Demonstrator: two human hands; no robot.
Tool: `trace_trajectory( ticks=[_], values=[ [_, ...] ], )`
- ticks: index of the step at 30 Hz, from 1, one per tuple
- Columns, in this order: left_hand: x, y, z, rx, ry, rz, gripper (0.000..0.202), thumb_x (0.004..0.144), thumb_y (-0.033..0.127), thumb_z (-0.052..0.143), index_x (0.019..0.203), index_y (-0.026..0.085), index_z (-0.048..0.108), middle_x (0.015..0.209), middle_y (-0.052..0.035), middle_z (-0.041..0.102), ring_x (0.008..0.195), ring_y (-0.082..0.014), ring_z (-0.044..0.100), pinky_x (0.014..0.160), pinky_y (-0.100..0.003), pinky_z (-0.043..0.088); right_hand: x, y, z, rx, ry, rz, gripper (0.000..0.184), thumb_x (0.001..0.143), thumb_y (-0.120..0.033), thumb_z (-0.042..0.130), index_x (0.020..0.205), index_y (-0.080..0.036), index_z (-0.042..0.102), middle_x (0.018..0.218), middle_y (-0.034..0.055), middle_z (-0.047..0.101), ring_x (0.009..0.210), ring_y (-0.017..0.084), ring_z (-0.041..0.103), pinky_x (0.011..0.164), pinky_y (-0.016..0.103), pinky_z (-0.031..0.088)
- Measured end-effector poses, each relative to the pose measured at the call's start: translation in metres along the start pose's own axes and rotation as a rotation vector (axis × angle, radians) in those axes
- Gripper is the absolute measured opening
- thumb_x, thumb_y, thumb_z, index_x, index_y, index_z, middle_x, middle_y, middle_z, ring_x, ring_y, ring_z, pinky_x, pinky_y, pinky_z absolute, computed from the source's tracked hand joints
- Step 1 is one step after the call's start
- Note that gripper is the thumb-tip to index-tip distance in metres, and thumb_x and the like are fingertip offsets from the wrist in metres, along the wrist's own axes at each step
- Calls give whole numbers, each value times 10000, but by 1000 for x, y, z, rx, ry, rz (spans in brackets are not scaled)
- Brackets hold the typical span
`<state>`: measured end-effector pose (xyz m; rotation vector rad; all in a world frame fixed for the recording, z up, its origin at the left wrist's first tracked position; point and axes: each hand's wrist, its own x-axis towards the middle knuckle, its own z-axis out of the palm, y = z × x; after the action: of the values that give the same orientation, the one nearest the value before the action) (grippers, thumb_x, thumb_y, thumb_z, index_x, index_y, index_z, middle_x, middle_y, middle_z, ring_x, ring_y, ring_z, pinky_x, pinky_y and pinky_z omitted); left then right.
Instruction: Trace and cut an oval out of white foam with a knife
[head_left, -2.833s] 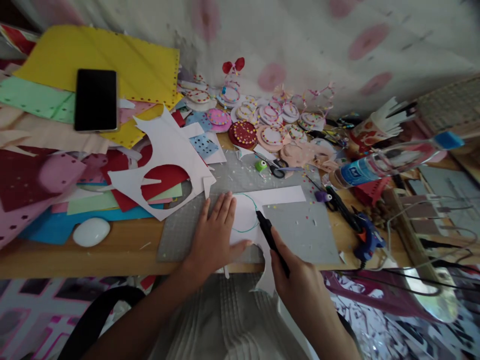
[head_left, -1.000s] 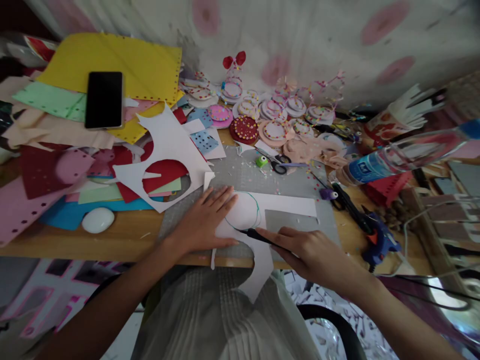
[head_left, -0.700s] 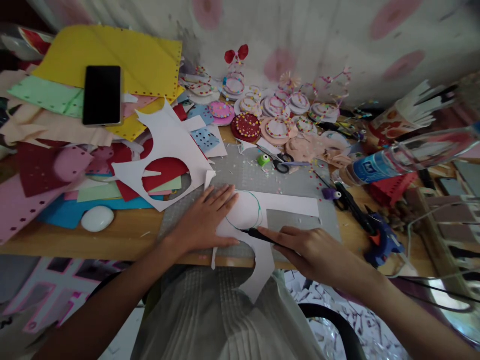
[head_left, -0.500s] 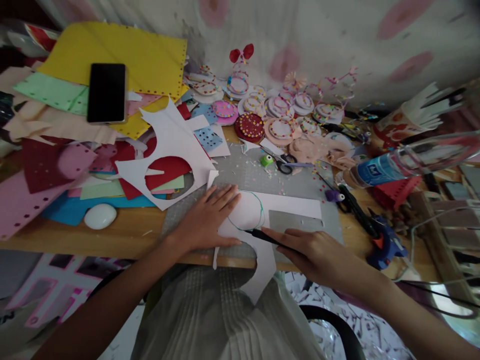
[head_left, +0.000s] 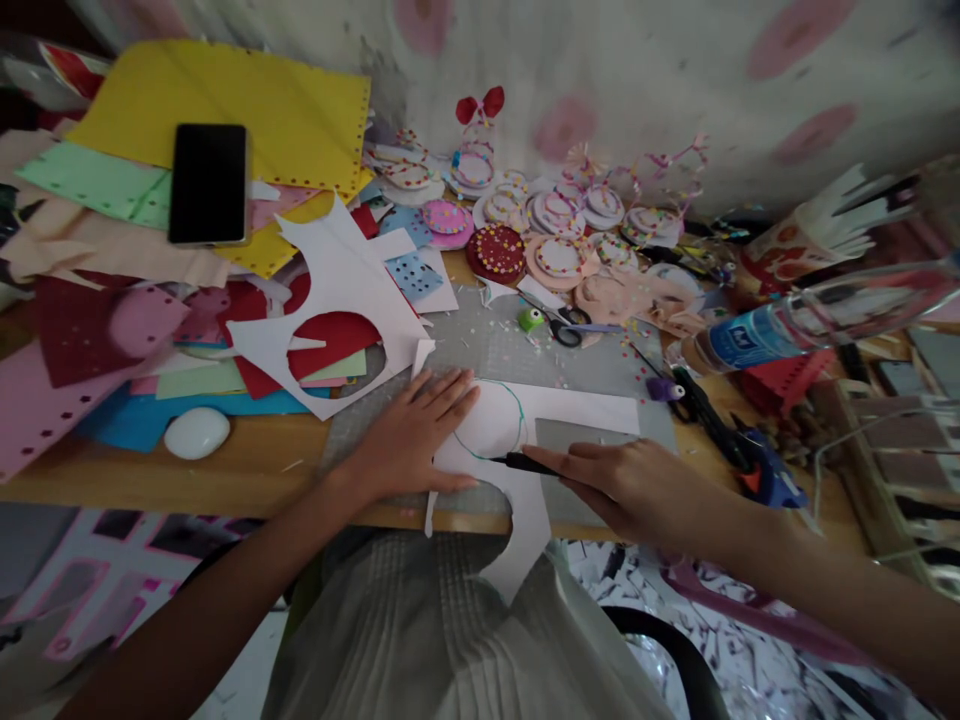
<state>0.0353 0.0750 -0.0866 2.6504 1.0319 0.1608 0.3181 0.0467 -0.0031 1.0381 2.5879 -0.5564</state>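
My left hand (head_left: 424, 435) lies flat with its fingers spread on a white sheet (head_left: 581, 408) of paper or foam. A round outline in green is drawn on the sheet, partly under my left fingers. In my right hand (head_left: 630, 490) is a slim black craft knife (head_left: 529, 462), its tip touching the lower edge of the green circle. One curved strip of the sheet hangs over the table's front edge. Under the sheet lies a grey cutting mat (head_left: 585, 450). Left of it is another white sheet (head_left: 345, 285) with a round hole cut out.
Scissors (head_left: 562, 328) and several decorated round pieces (head_left: 497, 252) lie behind the mat. A plastic bottle (head_left: 750, 340), a blue glue gun (head_left: 776, 475) and a paper cup (head_left: 787, 245) stand or lie at the right. Coloured sheets (head_left: 225, 100), a phone (head_left: 208, 185) and a white oval object (head_left: 196, 433) are at the left.
The knife tip stays at about the same spot on the green circle. My right hand has shifted slightly to the right and up; my left hand keeps its place on the sheet.
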Motion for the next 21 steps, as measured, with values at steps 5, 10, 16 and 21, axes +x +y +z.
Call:
trace_trajectory(
  ticks=[5, 10, 16, 21],
  values=[
    [0, 0, 0, 19, -4, 4, 1031, 783, 774, 488, 1512, 85, 250, 1606, -161, 170, 1478, -298, 164, 1198, -437, 16, -1, 9, -5, -34, -10, -38, 602, 929, -102, 462, 1494, -274, 344, 846, 4, 670, 632, 133, 644, 521, 251, 326],
    [0, 1, -1, 23, -11, -1, 1037, 774, 748, 536, 1511, 75, 252, 1601, -172, 184, 1474, -304, 175, 1193, -429, 15, 3, 19, -12, -108, -19, -105, 617, 909, -82, 472, 1475, -309, 373, 815, -9, 679, 633, 138, 639, 496, 254, 301],
    [0, 0, 1, 29, -14, 5, 1046, 767, 740, 556, 1517, 84, 236, 1604, -173, 169, 1476, -300, 171, 1191, -425, -5, 8, 30, -17, -159, 30, -176, 590, 920, -105, 448, 1466, -317, 378, 791, -14, 670, 549, 109, 567, 475, 249, 261],
    [-1, 1, 1, 30, -12, 7, 1027, 780, 724, 559, 1518, 87, 236, 1604, -173, 164, 1479, -297, 166, 1190, -428, -9, 11, 39, -25, -185, -34, -217, 625, 900, -84, 462, 1474, -312, 360, 817, -6, 660, 599, 116, 591, 488, 252, 250]
  ],
)
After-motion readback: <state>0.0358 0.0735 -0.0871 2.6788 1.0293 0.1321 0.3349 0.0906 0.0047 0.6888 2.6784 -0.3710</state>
